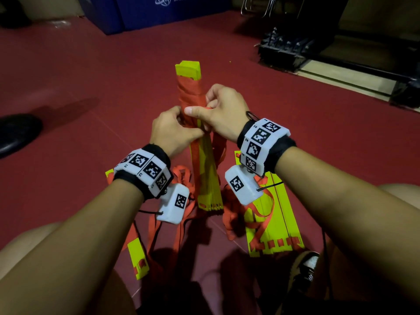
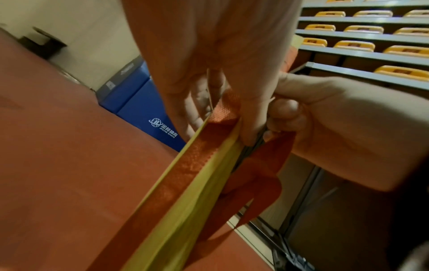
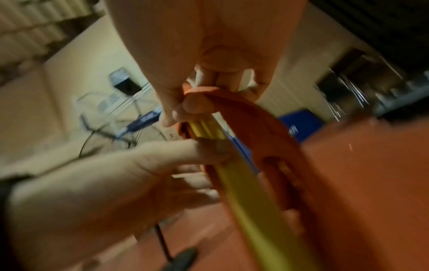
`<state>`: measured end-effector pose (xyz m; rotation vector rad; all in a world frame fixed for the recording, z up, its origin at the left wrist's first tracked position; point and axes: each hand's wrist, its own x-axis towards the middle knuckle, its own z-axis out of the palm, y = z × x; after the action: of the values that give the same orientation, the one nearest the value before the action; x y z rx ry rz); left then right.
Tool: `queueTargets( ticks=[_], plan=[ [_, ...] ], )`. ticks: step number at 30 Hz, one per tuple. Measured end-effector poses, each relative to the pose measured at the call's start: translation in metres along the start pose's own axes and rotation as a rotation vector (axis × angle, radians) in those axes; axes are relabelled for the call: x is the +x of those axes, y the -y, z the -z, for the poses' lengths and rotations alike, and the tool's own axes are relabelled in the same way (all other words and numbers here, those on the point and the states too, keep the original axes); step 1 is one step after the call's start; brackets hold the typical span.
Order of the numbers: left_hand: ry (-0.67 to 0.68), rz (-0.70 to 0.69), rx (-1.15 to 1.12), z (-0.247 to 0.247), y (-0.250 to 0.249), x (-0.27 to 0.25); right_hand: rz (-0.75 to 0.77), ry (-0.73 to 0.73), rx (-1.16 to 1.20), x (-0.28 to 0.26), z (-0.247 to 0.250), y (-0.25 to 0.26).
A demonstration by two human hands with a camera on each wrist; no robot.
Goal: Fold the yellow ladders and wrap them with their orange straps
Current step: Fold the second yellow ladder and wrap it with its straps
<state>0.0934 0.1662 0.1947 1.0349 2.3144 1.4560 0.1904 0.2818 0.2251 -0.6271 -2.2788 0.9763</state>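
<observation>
A folded bundle of yellow ladder slats [image 1: 208,173] is held up over the red floor, its far half wound in orange strap [image 1: 189,96]. My left hand [image 1: 173,130] grips the middle of the bundle, fingers curled round it. My right hand [image 1: 218,110] pinches the orange strap against the bundle just beyond the left hand. In the left wrist view the left hand [image 2: 209,88] clamps the slats [image 2: 183,207], with strap [image 2: 192,161] along their edge. In the blurred right wrist view the right hand [image 3: 204,88] curls over the orange strap [image 3: 262,135]. Loose strap [image 1: 184,214] hangs below.
More yellow slats [image 1: 276,221] with orange strap lie on the floor under my right forearm, another slat [image 1: 137,258] under the left. A blue box [image 1: 145,12] stands far ahead, dark metal equipment [image 1: 293,48] at the right, a black shoe [image 1: 16,130] at the left.
</observation>
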Motion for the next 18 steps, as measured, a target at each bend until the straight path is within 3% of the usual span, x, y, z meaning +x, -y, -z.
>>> queueTargets(
  ticks=[4,10,18],
  plan=[
    [0.010,-0.007,-0.075,0.002,0.005,0.004,0.048,0.042,-0.137,0.001,0.005,-0.001],
    [0.100,0.040,-0.263,0.003,0.004,0.007,0.034,0.196,-0.005,0.002,0.014,-0.006],
    [0.238,0.001,-0.347,0.007,0.000,0.004,0.001,0.202,0.100,0.004,0.016,-0.017]
  ],
)
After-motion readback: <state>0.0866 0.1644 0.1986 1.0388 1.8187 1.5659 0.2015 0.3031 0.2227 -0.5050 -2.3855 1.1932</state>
